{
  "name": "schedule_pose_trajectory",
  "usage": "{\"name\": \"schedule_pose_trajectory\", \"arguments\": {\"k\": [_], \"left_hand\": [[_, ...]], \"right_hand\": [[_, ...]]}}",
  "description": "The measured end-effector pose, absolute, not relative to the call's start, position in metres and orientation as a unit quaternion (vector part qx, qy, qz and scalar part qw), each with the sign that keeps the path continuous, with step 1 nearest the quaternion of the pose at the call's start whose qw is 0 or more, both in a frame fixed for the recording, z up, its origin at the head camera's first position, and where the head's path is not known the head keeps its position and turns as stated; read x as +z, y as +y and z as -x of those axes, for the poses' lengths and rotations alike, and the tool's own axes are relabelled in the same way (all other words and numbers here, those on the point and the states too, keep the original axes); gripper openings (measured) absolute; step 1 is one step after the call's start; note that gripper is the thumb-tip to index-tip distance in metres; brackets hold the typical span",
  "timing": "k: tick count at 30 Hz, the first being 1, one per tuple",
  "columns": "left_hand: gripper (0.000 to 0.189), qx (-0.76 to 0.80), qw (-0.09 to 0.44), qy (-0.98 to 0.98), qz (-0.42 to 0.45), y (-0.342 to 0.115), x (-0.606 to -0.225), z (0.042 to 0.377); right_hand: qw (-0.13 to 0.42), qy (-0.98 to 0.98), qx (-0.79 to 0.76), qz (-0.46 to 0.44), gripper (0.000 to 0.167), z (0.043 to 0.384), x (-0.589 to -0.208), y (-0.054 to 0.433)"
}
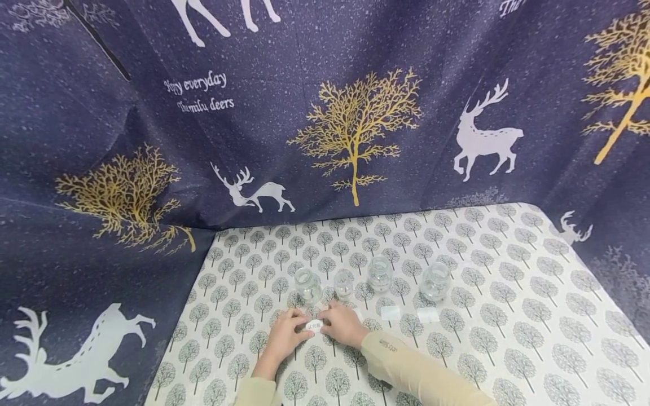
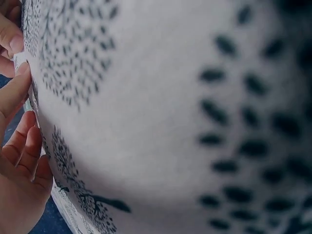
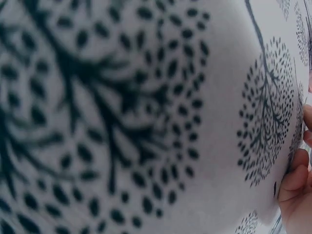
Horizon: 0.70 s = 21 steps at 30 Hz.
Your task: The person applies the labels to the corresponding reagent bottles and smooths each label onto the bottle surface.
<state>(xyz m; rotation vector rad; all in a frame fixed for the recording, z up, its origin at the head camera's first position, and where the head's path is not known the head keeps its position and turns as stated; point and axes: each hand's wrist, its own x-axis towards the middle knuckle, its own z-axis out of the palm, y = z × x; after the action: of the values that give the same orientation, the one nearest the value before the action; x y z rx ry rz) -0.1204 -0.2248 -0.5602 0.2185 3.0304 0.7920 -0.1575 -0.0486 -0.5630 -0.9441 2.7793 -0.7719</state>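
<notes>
A small white oval label (image 1: 314, 326) with dark printed characters is between the two hands, low over the patterned cloth. At its left edge my left hand (image 1: 286, 335) pinches it with thumb and index finger. From the other side my right hand (image 1: 345, 324) grips the right edge with its fingertips. The left wrist view shows a thumb (image 2: 22, 70) against the label's white edge, the other fingers loosely bent. Just beyond the hands stands a clear glass jar (image 1: 308, 286). In the right wrist view only part of the right hand (image 3: 296, 195) appears.
Farther right stand a small glass jar (image 1: 343, 285), another jar (image 1: 380, 274) and a wide jar (image 1: 435, 282). White labels (image 1: 390, 313) (image 1: 427, 314) lie before them, one more partly behind the right hand. A tree-print cloth (image 1: 487, 361) covers the table; a dark blue curtain (image 1: 254, 152) hangs behind.
</notes>
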Motion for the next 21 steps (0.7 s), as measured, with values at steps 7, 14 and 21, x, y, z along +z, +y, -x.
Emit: {"name": "schedule_pose_trajectory", "arguments": {"k": [7, 14, 21], "left_hand": [[0.032, 0.228, -0.009, 0.969, -0.089, -0.221, -0.558, 0.118], [0.041, 0.299, 0.012, 0.952, -0.061, -0.218, -0.553, 0.118], [0.043, 0.442, 0.022, 0.897, -0.014, -0.22, -0.55, 0.122]], "right_hand": [[0.065, 0.911, -0.299, 0.276, 0.011, 0.154, -0.557, -0.049], [0.087, 0.889, -0.381, 0.237, 0.01, 0.157, -0.554, -0.05], [0.134, 0.833, -0.499, 0.199, 0.01, 0.159, -0.546, -0.047]]}}
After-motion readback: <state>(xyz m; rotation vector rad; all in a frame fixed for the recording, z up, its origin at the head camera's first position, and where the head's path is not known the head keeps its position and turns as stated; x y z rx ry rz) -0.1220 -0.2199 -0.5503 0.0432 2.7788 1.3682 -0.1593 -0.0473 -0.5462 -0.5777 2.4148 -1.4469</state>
